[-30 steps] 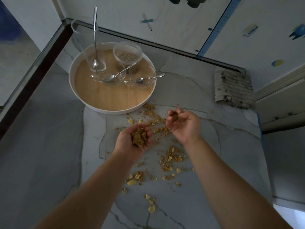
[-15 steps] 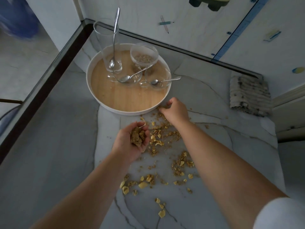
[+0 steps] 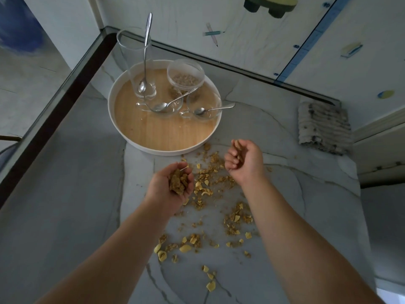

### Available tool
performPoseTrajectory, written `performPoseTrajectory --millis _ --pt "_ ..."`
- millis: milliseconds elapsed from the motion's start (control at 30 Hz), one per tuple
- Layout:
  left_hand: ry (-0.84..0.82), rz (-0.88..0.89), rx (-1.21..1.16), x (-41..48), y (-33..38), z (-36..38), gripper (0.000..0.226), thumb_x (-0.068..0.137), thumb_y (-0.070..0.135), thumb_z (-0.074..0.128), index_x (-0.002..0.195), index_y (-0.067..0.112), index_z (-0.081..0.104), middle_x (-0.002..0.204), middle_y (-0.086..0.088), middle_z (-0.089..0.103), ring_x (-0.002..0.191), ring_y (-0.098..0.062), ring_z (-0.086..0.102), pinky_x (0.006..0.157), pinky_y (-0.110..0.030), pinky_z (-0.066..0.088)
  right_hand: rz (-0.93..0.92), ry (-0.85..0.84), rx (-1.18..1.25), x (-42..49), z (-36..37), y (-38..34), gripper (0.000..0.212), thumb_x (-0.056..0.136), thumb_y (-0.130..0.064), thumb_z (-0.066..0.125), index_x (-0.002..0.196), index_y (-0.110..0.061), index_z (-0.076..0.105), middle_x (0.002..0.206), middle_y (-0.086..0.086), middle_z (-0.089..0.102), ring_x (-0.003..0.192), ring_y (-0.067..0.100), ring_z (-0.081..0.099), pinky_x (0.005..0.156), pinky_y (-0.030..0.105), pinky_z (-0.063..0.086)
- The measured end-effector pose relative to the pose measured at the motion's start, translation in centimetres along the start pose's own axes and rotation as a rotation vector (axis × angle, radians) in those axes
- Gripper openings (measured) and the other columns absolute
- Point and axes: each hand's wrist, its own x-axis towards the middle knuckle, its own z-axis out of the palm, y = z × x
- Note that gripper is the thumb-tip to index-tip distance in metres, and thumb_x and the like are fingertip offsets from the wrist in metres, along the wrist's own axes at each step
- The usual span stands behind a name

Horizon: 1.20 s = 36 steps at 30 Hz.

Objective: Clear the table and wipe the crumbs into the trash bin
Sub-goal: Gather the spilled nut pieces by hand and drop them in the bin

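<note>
Brown and yellow crumbs (image 3: 210,185) lie scattered over the marble table (image 3: 76,194) in front of me. My left hand (image 3: 171,185) is cupped palm-up above the table with a heap of crumbs in it. My right hand (image 3: 244,160) hovers to its right, fingers curled around a few crumbs, just in front of the round tray (image 3: 162,137). The tray has a white rim and a wooden floor. On it stand a tall glass (image 3: 135,62) with a spoon, a small glass jar (image 3: 185,73) and two low glass bowls with spoons. No trash bin is in view.
A grey ribbed cloth (image 3: 324,128) lies at the table's far right, against the wall. The table's dark edge (image 3: 50,119) runs along the left. More crumbs (image 3: 186,244) lie nearer to me, between my forearms.
My right hand reached down to the crumbs by the tray's rim, then lifted and turned palm-up with a few crumbs in it. My left hand stayed cupped on its heap.
</note>
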Motion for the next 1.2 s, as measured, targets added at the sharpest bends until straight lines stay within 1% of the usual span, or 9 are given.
performPoseTrajectory --millis 100,200,333,467,600,767,900,1067,1200 --pt "-0.016 0.006 0.025 0.0 -0.3 0.5 0.022 0.091 0.018 0.043 0.076 0.009 0.058 0.060 -0.005 0.061 0.048 -0.014 0.058 0.046 -0.018 0.047 -0.041 -0.126 0.064 -1.2 -0.7 0.2 0.020 0.069 -0.025 0.043 0.074 -0.010 0.055 0.056 0.002 0.047 0.042 0.011 0.039 0.038 0.015 0.029" --pt "-0.012 0.013 0.023 -0.1 -0.3 0.7 0.022 0.091 0.017 0.043 0.076 0.009 0.058 0.060 -0.005 0.061 0.048 -0.015 0.057 0.047 -0.019 0.047 -0.047 -0.046 -0.067 -0.7 -0.5 -0.1 0.029 0.086 -0.031 0.046 0.067 -0.012 0.059 0.058 0.002 0.054 0.044 0.012 0.046 0.039 0.015 0.034" --pt "-0.009 -0.008 -0.003 -0.2 -0.5 0.5 0.023 0.091 0.018 0.044 0.076 0.009 0.058 0.061 -0.005 0.061 0.047 -0.015 0.058 0.046 -0.019 0.048 -0.151 0.184 -0.845 0.7 0.6 -0.1 0.035 0.091 -0.038 0.053 0.068 -0.011 0.057 0.058 -0.001 0.051 0.050 0.012 0.043 0.045 0.023 0.034" --pt "-0.004 0.000 -0.040 -0.2 -0.1 0.6 0.023 0.091 0.018 0.044 0.077 0.008 0.058 0.060 -0.007 0.060 0.047 -0.016 0.057 0.045 -0.020 0.048 -0.480 0.174 -1.556 1.9 2.0 0.3 0.030 0.094 -0.036 0.049 0.092 -0.007 0.059 0.081 0.006 0.058 0.074 0.019 0.053 0.063 0.028 0.038" --pt "0.018 0.018 -0.028 -0.1 0.3 0.1 0.024 0.092 0.019 0.042 0.078 0.007 0.058 0.060 -0.006 0.061 0.048 -0.015 0.056 0.045 -0.020 0.048 -0.465 0.148 -1.859 2.7 3.0 0.7 0.037 0.093 -0.036 0.048 0.121 -0.011 0.048 0.115 0.007 0.062 0.105 0.028 0.058 0.074 0.033 0.042" --pt "0.033 0.023 -0.006 -0.2 0.5 0.4 0.024 0.092 0.018 0.044 0.076 0.008 0.058 0.059 -0.006 0.061 0.049 -0.015 0.056 0.045 -0.019 0.047 -0.516 0.150 -2.023 3.3 3.3 1.0 0.032 0.092 -0.032 0.050 0.116 -0.011 0.050 0.110 0.009 0.063 0.101 0.029 0.059 0.068 0.032 0.040" --pt "0.031 0.024 -0.010 -0.3 0.5 0.1 0.023 0.091 0.018 0.044 0.077 0.007 0.058 0.059 -0.006 0.061 0.050 -0.015 0.056 0.046 -0.019 0.047 -0.428 0.172 -1.722 2.9 2.7 1.1 0.014 0.089 -0.028 0.054 0.088 -0.014 0.054 0.083 0.003 0.058 0.076 0.020 0.056 0.059 0.027 0.038" --pt "0.006 0.021 -0.026 -0.4 0.4 0.3 0.024 0.092 0.019 0.043 0.078 0.007 0.058 0.059 -0.006 0.060 0.048 -0.015 0.056 0.045 -0.020 0.048 -0.073 -0.105 -0.423 0.6 1.3 0.3 0.019 0.091 -0.016 0.050 0.072 -0.012 0.048 0.054 -0.002 0.046 0.037 0.007 0.034 0.036 0.017 0.024" --pt "-0.029 -0.009 0.001 -0.6 -0.3 0.8 0.024 0.092 0.020 0.042 0.075 0.010 0.057 0.059 -0.004 0.059 0.048 -0.014 0.055 0.046 -0.018 0.046 -0.042 -0.214 0.099 -1.7 -0.1 0.6 0.015 0.070 -0.016 0.049 0.055 -0.015 0.050 0.058 0.001 0.052 0.042 0.010 0.044 0.036 0.014 0.034"
